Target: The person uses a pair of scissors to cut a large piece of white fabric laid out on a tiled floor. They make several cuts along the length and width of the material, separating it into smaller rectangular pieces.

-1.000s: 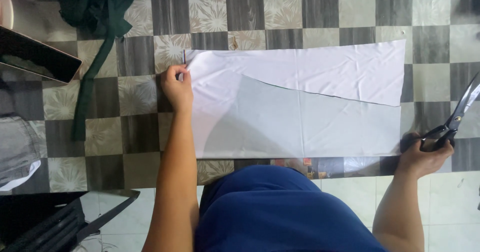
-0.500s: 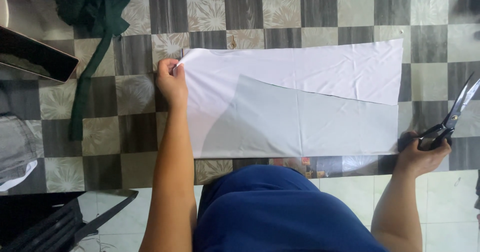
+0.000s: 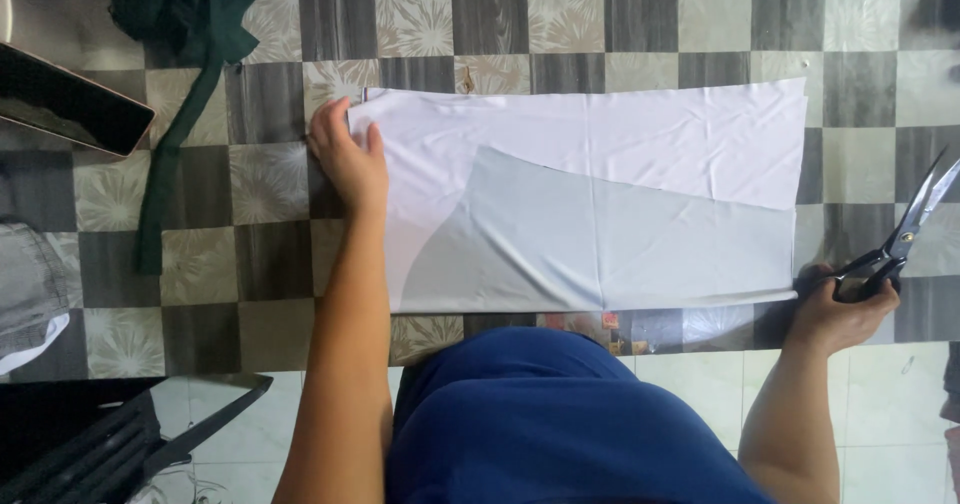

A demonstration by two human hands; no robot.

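Observation:
White fabric lies spread flat on the chequered floor, with a pale grey-white pattern piece laid over its near half. My left hand presses flat on the fabric's left edge, fingers apart. My right hand rests on the floor just past the fabric's right near corner and grips the handles of black scissors, whose blades point up and to the right, away from the cloth.
Dark green cloth trails down the floor at the upper left. A dark flat tablet-like object sits at the left edge. Grey and white cloth lies at far left, black items at the bottom left. My blue-clad lap fills the bottom middle.
My left hand has slid a little along the fabric's left edge and flattened on it, and the fabric there lies smoother. My right hand with the scissors has stayed put.

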